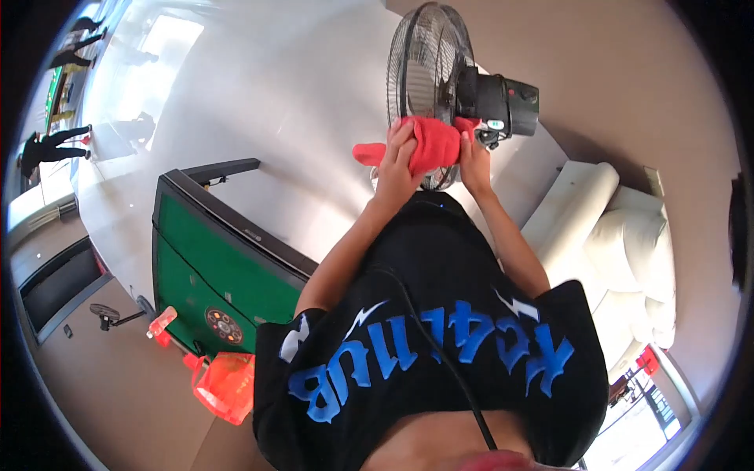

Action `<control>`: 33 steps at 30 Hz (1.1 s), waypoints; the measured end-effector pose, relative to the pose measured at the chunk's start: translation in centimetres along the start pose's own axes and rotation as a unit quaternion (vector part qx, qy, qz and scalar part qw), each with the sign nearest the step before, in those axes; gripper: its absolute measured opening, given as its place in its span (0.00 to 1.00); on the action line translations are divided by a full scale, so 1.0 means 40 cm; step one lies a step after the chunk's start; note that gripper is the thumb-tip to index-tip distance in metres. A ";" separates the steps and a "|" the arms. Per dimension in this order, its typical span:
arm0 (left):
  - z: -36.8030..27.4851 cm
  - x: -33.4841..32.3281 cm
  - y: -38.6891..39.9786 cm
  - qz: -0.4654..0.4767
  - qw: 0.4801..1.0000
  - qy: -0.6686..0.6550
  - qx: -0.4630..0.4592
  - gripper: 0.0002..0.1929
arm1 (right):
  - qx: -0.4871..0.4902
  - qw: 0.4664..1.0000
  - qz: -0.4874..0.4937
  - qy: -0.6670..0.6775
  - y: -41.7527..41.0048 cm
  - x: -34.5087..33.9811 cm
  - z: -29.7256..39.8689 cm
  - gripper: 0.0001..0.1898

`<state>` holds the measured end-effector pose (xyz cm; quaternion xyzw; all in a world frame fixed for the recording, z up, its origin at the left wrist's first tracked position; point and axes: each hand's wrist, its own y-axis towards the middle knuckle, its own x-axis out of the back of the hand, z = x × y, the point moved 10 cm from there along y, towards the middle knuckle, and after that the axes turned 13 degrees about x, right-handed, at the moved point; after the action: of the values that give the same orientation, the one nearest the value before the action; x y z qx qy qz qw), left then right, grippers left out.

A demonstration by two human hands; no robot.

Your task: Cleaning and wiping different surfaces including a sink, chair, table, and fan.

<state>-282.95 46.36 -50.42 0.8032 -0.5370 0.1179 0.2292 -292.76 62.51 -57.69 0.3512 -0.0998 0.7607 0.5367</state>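
Note:
In front of me stands a black electric fan (433,65) with a round wire guard, and its motor housing (506,106) is at the right. A bunched red cloth (437,144) lies against the lower part of the guard, and one end of it sticks out to the left. My left hand (397,159) grips the cloth from the left with bent fingers. At the other side, below the motor housing, my right hand (475,165) pinches another part of the red cloth. The cloth and hands hide part of the lower guard.
A green-topped table (235,265), apparently a mahjong table, is at the left with a dark cord across it. Near its edge is a red bag (227,385). A white sofa (618,247) stands at the right. Several people (53,150) are in the far upper left.

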 end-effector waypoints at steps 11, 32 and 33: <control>-0.009 -0.008 0.002 0.024 1.000 -0.006 -0.002 0.27 | 0.310 0.940 -0.070 -0.124 0.177 0.042 0.330 0.15; -0.002 -0.003 -0.020 0.045 0.998 -0.038 -0.012 0.27 | -0.042 0.993 -0.015 -0.106 -0.024 0.040 -0.073 0.22; -0.004 -0.016 -0.023 0.039 0.999 -0.015 -0.022 0.28 | -0.157 0.983 -0.012 -0.099 -0.029 0.055 -0.110 0.24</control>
<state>-282.35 47.25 -50.78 0.7781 -0.5739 0.1025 0.2338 -293.99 66.95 -59.76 0.3371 -0.2663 0.6907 0.5817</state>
